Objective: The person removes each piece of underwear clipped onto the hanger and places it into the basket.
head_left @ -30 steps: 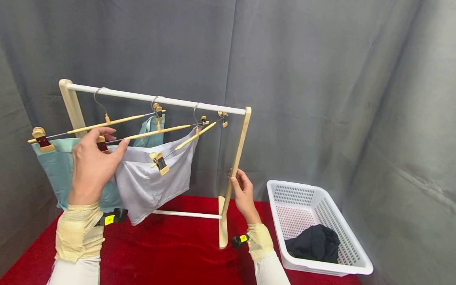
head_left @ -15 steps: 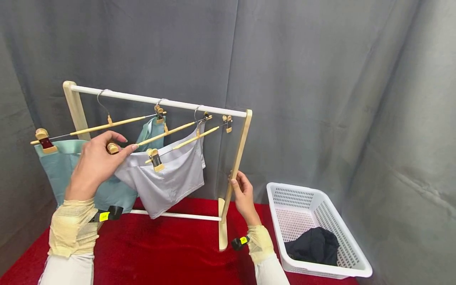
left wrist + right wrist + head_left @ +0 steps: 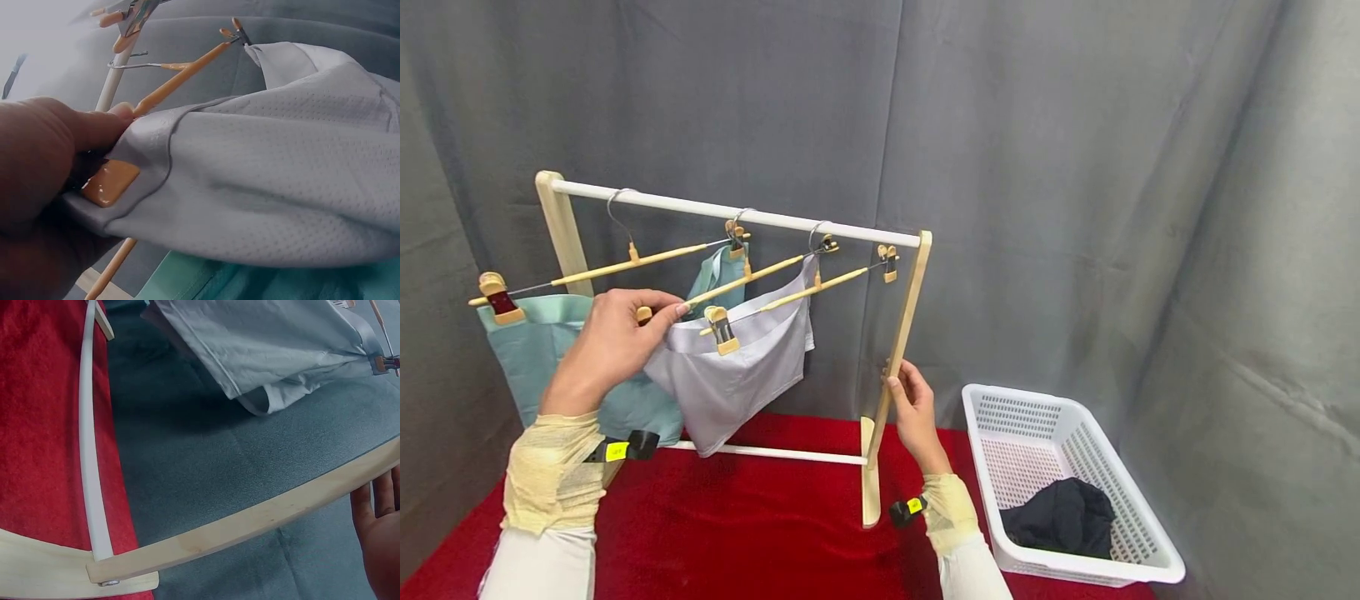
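My left hand (image 3: 613, 342) pinches the near end of a clip hanger (image 3: 745, 283) with the thumb on its rod, beside the clip. Lavender shorts (image 3: 737, 375) hang from this hanger, the waistband in its clips. In the left wrist view an orange clip jaw bites the shorts' waistband (image 3: 153, 140) next to the fingers. The hanger's hook sits on the white top bar (image 3: 677, 204) of a small garment rack. My right hand (image 3: 916, 408) holds the rack's right wooden upright (image 3: 906, 325), thumb in front and fingers behind.
Teal shorts (image 3: 535, 358) hang from another clip hanger (image 3: 595, 272) at the left. A bare clip hanger (image 3: 816, 289) hangs at the right, its near clip (image 3: 722, 329) overlapping the lavender waistband. A white basket (image 3: 1129, 485) holds a dark garment (image 3: 1063, 517). A grey curtain (image 3: 1037, 167) stands behind.
My left hand has shifted slightly right with the hanger, and the lavender shorts have swung. The bare hanger has turned a little, its near clip moving left. My right hand has kept its hold.
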